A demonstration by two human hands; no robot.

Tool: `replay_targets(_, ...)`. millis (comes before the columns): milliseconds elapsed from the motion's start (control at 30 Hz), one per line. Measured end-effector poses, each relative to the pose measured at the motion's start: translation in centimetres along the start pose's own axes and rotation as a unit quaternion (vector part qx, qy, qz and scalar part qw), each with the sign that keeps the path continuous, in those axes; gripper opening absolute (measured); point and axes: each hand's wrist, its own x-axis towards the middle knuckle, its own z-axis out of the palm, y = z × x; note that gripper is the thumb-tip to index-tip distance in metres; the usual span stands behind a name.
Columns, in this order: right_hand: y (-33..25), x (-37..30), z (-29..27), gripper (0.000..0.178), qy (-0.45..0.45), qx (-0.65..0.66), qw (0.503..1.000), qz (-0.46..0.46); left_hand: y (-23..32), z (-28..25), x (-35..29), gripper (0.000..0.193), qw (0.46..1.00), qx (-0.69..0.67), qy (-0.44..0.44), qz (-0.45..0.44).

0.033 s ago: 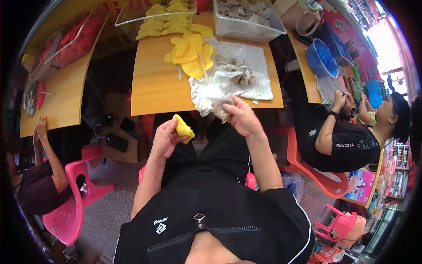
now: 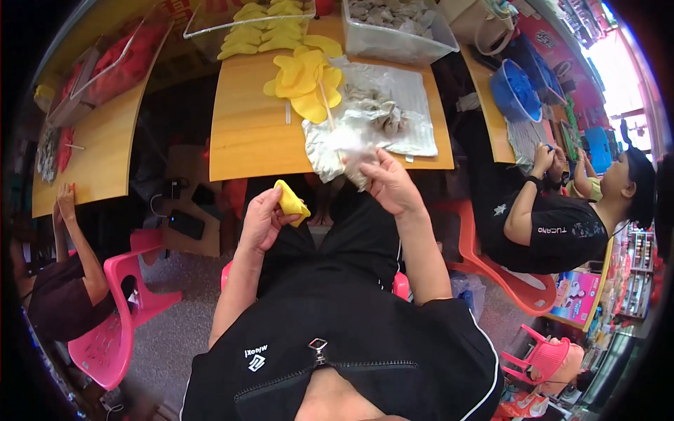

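Currently, a folded yellow cloth piece (image 2: 292,204) is being pinched in the nearly closed left hand (image 2: 262,219), just off the near edge of the table (image 2: 242,140). By the partly curled right hand (image 2: 391,184), a pale wispy tuft (image 2: 357,170) is being gripped near that edge. Apparently the tuft is being teased loose; next, a steadied yellow cloth piece is seemingly being called for.

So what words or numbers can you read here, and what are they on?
I won't copy them out, but here's where writing shows:
Black top, chest: small white letters.
Neighbour's black sleeve: white lettering.
Top edge: big red characters, partly cut off.
Pink box, right: print mostly too small.
Pink panel, upper right: white marks, too blurred.
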Motion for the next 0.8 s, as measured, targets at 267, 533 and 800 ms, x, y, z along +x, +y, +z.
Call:
replay_targets(267, 3.7, -0.7, -1.8, 0.032, 0.056, -0.083, 0.995, 0.028, -2.4, -0.5, -1.2, 0.031, 0.998, -0.012, 0.002, -0.066)
replay_targets(533, 5.5, -2.1, 0.7, 0.023, 0.048, -0.265, 0.963, -0.024, -3.9, 2.6, -0.5, 0.038, 0.984, 0.11, -0.082, -0.114)
replay_targets(800, 7.3, -2.9, -0.3, 0.01, 0.079, -0.131, 0.988, -0.024, -4.1, 2.8, -0.4, 0.024, 0.996, 0.072, 0.006, -0.06)
